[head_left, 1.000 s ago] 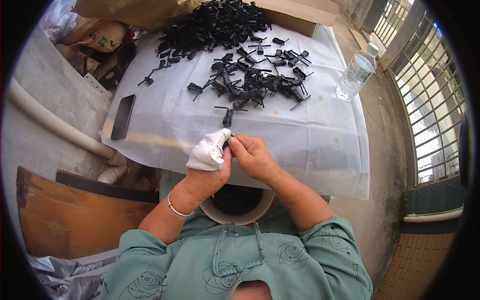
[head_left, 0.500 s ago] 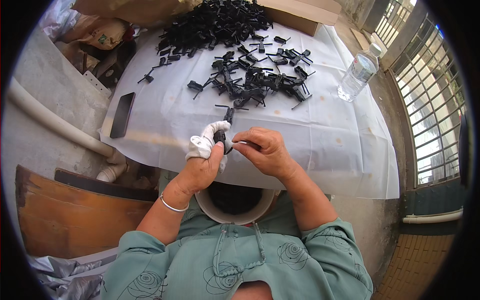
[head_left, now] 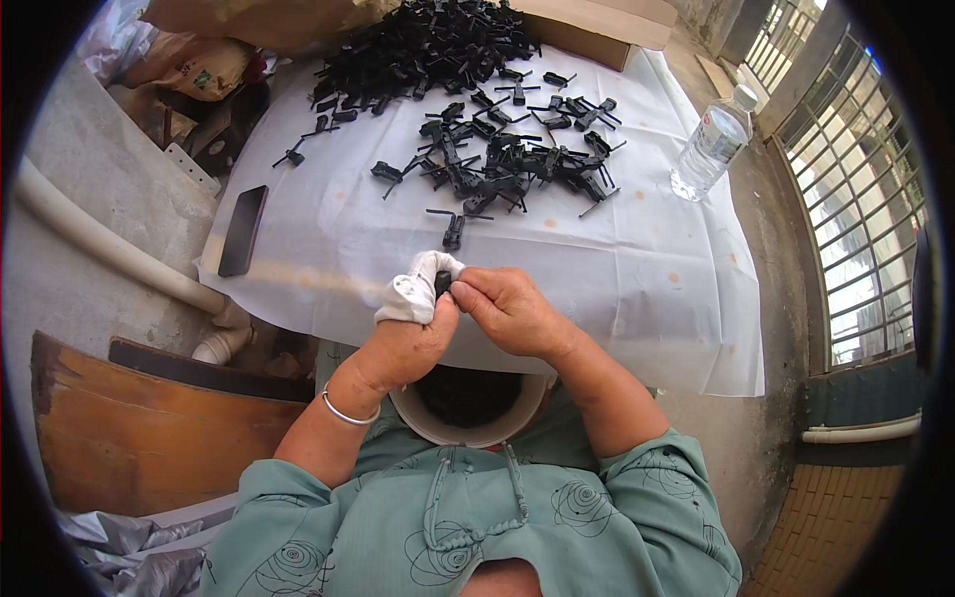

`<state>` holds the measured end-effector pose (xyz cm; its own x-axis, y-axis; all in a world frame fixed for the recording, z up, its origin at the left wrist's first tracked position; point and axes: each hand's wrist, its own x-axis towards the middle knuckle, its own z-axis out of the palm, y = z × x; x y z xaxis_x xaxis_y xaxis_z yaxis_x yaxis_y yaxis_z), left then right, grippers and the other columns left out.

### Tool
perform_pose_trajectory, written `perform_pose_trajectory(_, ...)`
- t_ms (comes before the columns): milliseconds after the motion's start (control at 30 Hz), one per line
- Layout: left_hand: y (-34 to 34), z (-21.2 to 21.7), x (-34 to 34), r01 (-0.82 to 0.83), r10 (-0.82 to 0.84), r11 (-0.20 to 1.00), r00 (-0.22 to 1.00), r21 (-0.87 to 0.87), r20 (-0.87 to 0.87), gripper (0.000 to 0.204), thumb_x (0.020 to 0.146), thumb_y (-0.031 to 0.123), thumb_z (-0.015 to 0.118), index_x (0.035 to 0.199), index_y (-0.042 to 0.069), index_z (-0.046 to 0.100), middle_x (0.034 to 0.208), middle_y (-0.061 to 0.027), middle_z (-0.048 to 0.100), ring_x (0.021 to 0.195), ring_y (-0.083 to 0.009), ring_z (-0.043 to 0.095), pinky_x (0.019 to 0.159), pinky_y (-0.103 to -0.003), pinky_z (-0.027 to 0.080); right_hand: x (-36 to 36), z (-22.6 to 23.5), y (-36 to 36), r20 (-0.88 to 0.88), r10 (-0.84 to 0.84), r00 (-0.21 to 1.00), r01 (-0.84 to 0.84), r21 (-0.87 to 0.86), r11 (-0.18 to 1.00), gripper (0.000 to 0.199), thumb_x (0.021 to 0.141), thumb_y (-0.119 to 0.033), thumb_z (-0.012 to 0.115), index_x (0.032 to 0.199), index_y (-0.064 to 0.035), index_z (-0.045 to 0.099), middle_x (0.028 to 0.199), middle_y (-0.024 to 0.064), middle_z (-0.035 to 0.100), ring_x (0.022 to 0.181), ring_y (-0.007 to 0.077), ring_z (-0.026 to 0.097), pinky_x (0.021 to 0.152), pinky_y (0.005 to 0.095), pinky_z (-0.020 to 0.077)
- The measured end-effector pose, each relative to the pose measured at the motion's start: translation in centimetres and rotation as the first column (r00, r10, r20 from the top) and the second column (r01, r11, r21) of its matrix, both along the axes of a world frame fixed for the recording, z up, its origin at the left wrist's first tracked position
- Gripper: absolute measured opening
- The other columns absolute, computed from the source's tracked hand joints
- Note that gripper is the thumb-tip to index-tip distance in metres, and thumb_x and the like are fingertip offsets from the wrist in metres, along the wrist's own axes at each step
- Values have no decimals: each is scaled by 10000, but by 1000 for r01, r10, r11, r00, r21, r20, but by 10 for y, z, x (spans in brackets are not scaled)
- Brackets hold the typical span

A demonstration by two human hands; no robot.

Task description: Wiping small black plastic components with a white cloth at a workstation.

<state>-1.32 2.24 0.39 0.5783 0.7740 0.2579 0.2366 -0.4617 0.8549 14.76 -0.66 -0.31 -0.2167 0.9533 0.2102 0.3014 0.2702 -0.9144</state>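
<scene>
My left hand [head_left: 416, 316], its fingers partly wrapped in white cloth, is closed around a small black plastic part [head_left: 443, 283]. Coming from the right, my right hand [head_left: 502, 306] pinches at that same part, its thumb and forefinger pressed close to the left thumb. Whatever sits between the right fingertips is hidden. Just beyond my hands, a single black plastic piece with thin arms [head_left: 454, 231] lies on the white sheet [head_left: 328, 289]. Farther off, a loose cluster of similar black pieces [head_left: 507, 164] is spread out.
At the back rises a large heap of black pieces [head_left: 418, 50], beside a cardboard box [head_left: 587, 35]. A water bottle [head_left: 711, 144] stands at the right, a dark phone-like slab [head_left: 243, 231] lies at the left. Below my hands is a bucket [head_left: 468, 435] with dark contents.
My right hand has moved left and closed in against my left hand. The black part in the left hand is now more covered. The sheet's right edge has shifted inward.
</scene>
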Motion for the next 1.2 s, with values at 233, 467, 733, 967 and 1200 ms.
perform_pose_trajectory(233,-11,9,-16,-66,65,998,987,-3,-145,263,810,77,489,1061,1,481,901,-187,572,882,-336,555,780,-370,439,-5,-4,6,-44,69,997,-69,-6,998,199,880,-137,511,746,10,513,612,109,514,523,223,421,531,330,394)
perform_pose_trajectory(467,-11,18,-28,20,-11,999,978,39,-207,273,803,112,597,1054,5,604,1026,-182,602,964,-325,563,858,-364,451,-12,-13,40,597,-480,643,344,336,877,327,822,-336,595,772,-23,518,690,123,606,613,324,587,544,403,454)
perform_pose_trajectory(733,31,23,-25,4,124,779,979,627,-160,269,786,-19,590,1052,20,598,1031,-136,603,901,-237,604,810,-298,471,8,-14,25,584,-333,741,159,329,931,259,761,-253,614,813,-28,494,651,132,573,620,328,584,545,417,446)
perform_pose_trajectory(967,23,27,-18,306,-283,949,932,73,-227,237,812,39,592,1047,31,556,908,-80,608,796,-173,582,731,-279,474,14,10,2,157,9,988,0,-55,998,232,727,-145,654,894,-26,547,567,69,451,510,205,462,482,307,378)
perform_pose_trajectory(1200,12,-1,2,125,9,868,964,-481,267,189,908,98,503,1087,37,509,888,-12,557,740,-59,511,649,-207,449,-6,14,-9,98,-121,988,42,580,814,175,732,-81,702,834,-18,574,568,21,463,489,93,419,462,244,355)
